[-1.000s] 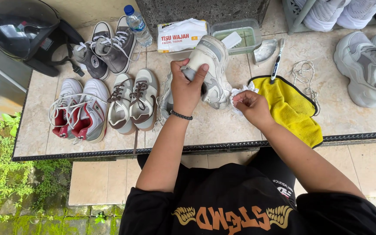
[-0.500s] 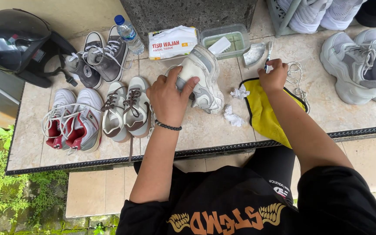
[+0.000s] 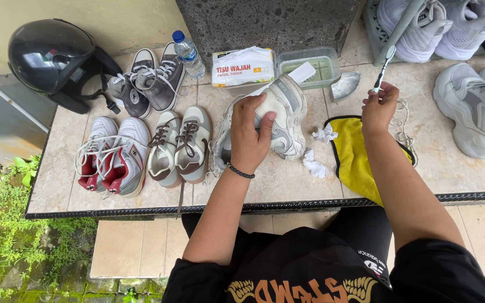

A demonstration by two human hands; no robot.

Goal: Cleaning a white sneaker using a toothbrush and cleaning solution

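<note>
Black glossy motorcycle helmet [image 3: 49,59] sits at far left, hanging partly over the corner of the beige tiled ledge [image 3: 287,182]; next right, pair of red-white-grey lace-up sneakers [image 3: 111,157] near the front edge; behind them grey canvas sneakers with white laces [image 3: 150,78]; clear plastic water bottle with blue cap [image 3: 189,54] upright just beside those; beige-and-white sneaker pair [image 3: 178,148] toes toward the wall.

Centre: left hand [image 3: 249,134] is clamped over a white-grey chunky sneaker [image 3: 287,115], fingers curled on the upper, thumb on the side, shoe tipped on its side on the tile; behind it a white soft pack of facial tissue [image 3: 243,66] and a clear rectangular plastic tub of cloudy liquid [image 3: 315,64]; two crumpled white tissue scraps [image 3: 316,163] lie just right of the shoe.

Right hand [image 3: 380,106] pinches the handle of a thin white toothbrush-type brush [image 3: 385,64], fingers pressed together, bristle end up and away toward the wall; yellow cloth with black trim [image 3: 357,160] below it, draped over the front edge; loose white lace [image 3: 402,120] beside it; off-white chunky sneakers [image 3: 478,106] far right.

Judgement: keep the shoe pinned flat by the left, short strokes, brush wetted from the tub.

Room: front edge is near the shoe and cloth; open tile only between shoe and cloth, tight; tub and tissue pack block the rear.
</note>
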